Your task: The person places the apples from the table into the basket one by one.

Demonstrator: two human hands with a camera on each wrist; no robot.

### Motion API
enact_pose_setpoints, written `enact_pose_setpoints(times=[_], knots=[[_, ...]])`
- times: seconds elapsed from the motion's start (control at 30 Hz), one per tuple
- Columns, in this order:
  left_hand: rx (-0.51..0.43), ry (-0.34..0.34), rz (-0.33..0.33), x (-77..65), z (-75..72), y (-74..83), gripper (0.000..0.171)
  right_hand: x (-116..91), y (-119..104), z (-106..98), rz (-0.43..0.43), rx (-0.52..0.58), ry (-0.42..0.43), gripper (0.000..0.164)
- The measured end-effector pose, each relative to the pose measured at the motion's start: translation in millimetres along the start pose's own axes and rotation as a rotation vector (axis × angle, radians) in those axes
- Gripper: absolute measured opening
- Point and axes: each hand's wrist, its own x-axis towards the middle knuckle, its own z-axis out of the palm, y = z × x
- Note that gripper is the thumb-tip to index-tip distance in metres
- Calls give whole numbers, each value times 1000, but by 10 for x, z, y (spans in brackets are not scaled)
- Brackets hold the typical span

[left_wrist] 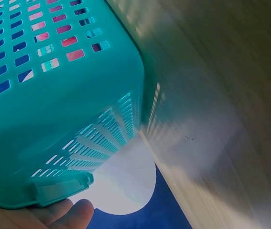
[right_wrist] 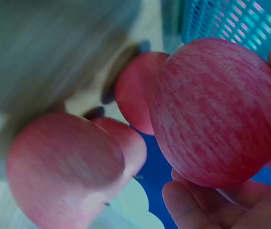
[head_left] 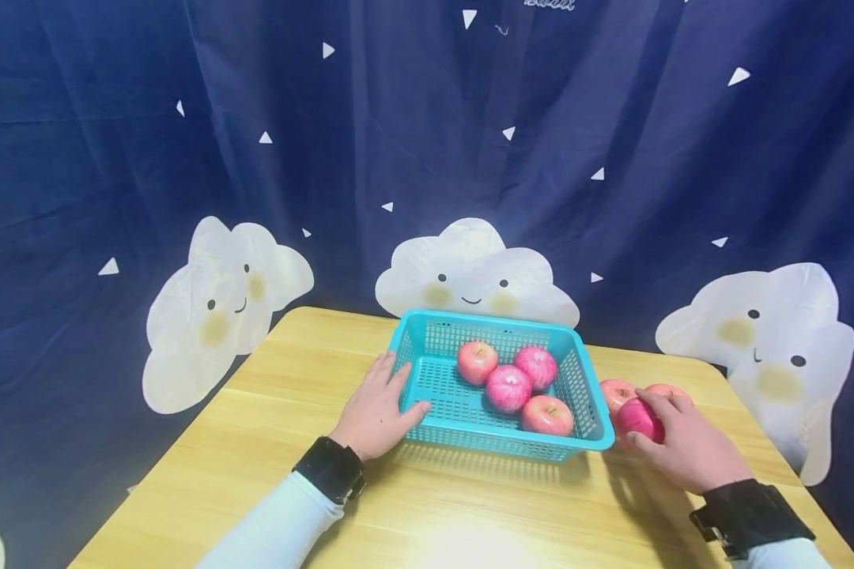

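Observation:
A turquoise plastic basket stands on the table with several pink-red apples in its middle and right part. My left hand rests on its left rim with fingers extended, and in the left wrist view its fingertips touch the rim's edge. Just right of the basket, my right hand holds a streaked deep-pink apple between thumb and fingers. Beside and behind that apple are paler apples, partly covered by the hand; three show in the right wrist view.
The light wooden table has rounded back corners. Behind it hangs a dark blue curtain with white triangles and smiling clouds. The basket's back wall is close to the table's rear edge.

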Motion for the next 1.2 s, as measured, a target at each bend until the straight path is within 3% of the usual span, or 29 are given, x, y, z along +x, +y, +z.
enact_pose_setpoints(times=[0.3, 0.67, 1.2], knots=[[2, 5, 6, 15, 32, -23, 83, 124, -37, -200, 13, -26, -31, 80], [9, -13, -3, 18, 42, -37, 85, 361, -251, -408, -11, -55, -54, 75], [6, 4, 7, 8, 9, -18, 82, 603, -701, -382, -85, -44, -68, 72]])
